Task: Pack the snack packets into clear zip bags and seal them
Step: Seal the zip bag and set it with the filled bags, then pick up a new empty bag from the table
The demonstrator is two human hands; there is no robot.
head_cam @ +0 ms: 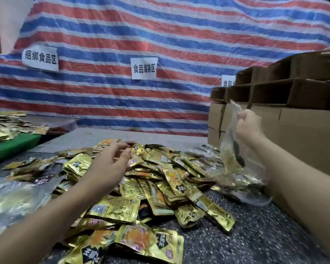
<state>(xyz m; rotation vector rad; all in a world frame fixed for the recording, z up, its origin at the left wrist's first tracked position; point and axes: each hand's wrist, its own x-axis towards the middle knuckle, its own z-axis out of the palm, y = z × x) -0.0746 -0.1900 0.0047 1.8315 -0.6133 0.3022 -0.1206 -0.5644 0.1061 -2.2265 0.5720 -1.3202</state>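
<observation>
Striped red, white and blue tarpaulin [160, 31] hangs across the whole upper half of the frame, with paper signs [144, 68] taped to it, so the bench is walled off at the back. Below it, a speckled grey table [265, 235] carries a wide heap of gold snack packets [160, 187] spilling from centre frame down to the bottom edge.

At the right of the frame the right hand [249, 126] is raised above the heap, fingers curled round the top of a clear zip bag [231, 149] that hangs down with some packets already showing inside. Held by its mouth like that, the bag looks kept upright so more can be dropped in.

Left of centre, the left hand [112, 161] reaches over the pile with fingers bent; whether it already pinches a packet I cannot tell through the blur.

Room to move is tight on the right: stacked cardboard boxes [303, 134] stand just beside the hanging bag and run along the right side of the table. Bare tabletop shows only at lower right and behind the heap. Loose clear plastic [11, 197] lies at the left edge, and a green board [10, 147] with more packets sits at upper left.
</observation>
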